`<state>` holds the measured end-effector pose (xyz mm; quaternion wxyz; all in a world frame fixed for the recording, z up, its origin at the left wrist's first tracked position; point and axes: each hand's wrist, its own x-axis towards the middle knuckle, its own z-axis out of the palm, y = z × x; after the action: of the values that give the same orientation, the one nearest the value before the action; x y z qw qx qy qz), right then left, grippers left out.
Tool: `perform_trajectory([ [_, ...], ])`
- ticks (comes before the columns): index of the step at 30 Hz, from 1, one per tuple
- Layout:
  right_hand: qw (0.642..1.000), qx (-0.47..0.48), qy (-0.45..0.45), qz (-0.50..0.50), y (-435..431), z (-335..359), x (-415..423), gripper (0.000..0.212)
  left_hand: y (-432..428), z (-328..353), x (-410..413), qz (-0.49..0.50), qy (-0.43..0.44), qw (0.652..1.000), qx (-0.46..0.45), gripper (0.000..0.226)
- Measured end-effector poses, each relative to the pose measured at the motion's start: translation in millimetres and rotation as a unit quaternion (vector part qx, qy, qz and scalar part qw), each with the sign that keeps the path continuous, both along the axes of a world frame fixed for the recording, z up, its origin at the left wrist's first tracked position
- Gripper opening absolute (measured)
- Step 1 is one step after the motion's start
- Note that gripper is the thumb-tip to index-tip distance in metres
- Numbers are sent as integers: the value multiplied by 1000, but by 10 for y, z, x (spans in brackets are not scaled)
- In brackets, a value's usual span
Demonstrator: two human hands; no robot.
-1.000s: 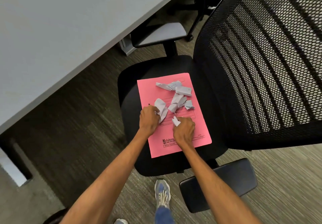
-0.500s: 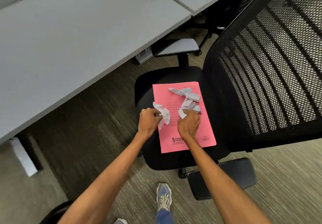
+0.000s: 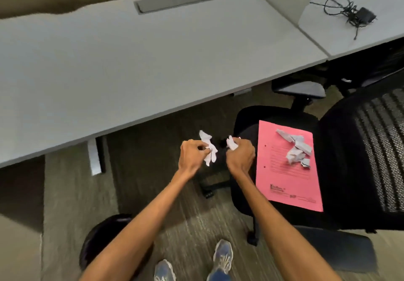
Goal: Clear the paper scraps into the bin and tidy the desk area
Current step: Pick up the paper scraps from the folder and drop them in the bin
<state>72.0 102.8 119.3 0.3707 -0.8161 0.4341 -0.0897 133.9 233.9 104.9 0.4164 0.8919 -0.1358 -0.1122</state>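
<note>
My left hand (image 3: pixel 192 157) is shut on a long crumpled white paper scrap (image 3: pixel 209 149), held over the carpet left of the chair. Close beside it, my right hand (image 3: pixel 240 157) is shut on a smaller white scrap (image 3: pixel 231 144) that pokes out above the fist. A pink folder (image 3: pixel 288 184) lies flat on the black office chair seat (image 3: pixel 244 127), with several white scraps (image 3: pixel 295 148) piled near its far end. A round black bin (image 3: pixel 98 241) stands on the floor at lower left, partly hidden by my left forearm.
A grey desk (image 3: pixel 131 62) spans the upper view, its leg (image 3: pixel 95 158) reaching the floor at left. On a second desk at top right lies a black cable with adapter (image 3: pixel 349 12). The chair's mesh back (image 3: pixel 376 145) and near armrest (image 3: pixel 341 250) stand at right. My shoes (image 3: pixel 222 256) show at the bottom.
Both hands have lifted off the pink folder and moved left, off the chair, each carrying a scrap. The view has swung left and up, bringing the bin and desk top in.
</note>
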Motion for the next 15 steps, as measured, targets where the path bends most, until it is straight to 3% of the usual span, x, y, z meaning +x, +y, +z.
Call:
perform_trajectory([
  [9, 986, 37, 6, 165, 2069, -187, 475, 28, 2298, -163, -77, 180, 24, 983, 38, 21],
  [15, 945, 61, 73, 312, 3451, -617, 320, 28, 3598, -568, -604, 283, 69, 956, 45, 17],
])
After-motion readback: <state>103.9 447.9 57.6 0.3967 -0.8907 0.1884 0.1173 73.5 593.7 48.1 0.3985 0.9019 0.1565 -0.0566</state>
